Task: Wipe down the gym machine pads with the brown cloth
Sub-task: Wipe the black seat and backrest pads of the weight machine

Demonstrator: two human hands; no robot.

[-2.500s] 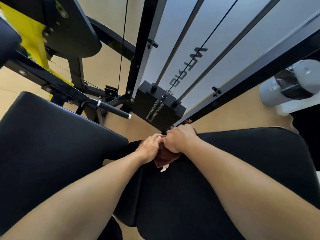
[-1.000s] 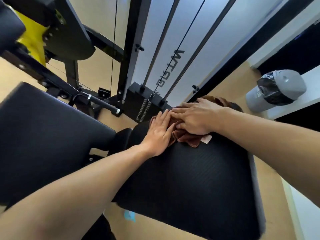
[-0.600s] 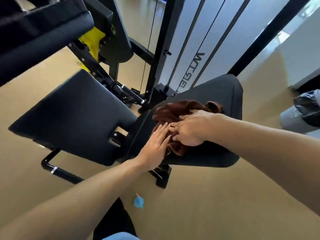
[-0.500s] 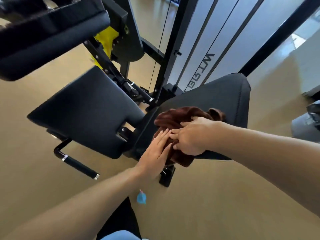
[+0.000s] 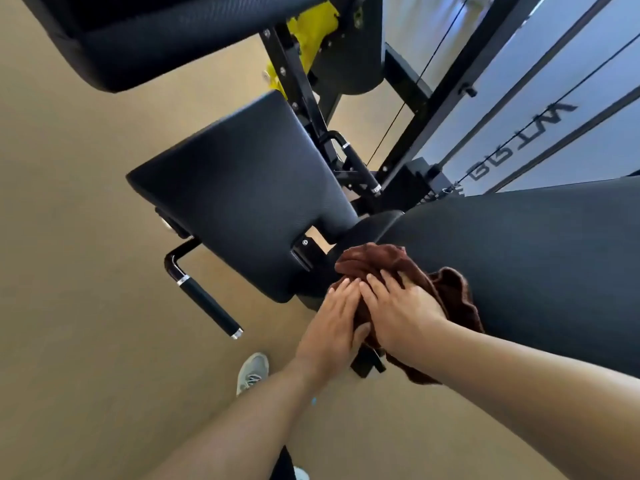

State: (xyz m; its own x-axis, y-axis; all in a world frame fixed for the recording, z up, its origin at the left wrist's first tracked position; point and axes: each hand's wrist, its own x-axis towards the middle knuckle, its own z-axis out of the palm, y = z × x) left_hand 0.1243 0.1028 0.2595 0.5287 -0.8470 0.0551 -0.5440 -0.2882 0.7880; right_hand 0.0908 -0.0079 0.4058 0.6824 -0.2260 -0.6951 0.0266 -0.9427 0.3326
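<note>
Pressing flat is the right method here, and both hands show it: the left hand (image 5: 334, 327) and right hand (image 5: 401, 317) lie side by side, just below the centre of the frame, palms down on the brown cloth (image 5: 446, 292). Neither grip is pinching; the fingers are spread and extended over the bunched fabric, the left thumb tucked against a fold. The cloth sits at the lower left corner of the large pad (image 5: 526, 261) that fills the right of the frame, part of it draping off the edge toward the floor (image 5: 86, 306).

To do this step well, I would keep the cloth gathered under the palms so the hanging part does not drag, and work along the pad's rim in overlapping passes, since edges are easily missed. The seat pad (image 5: 242, 188) at centre and the upper pad (image 5: 156, 39) at top left probably need their own passes.
</note>
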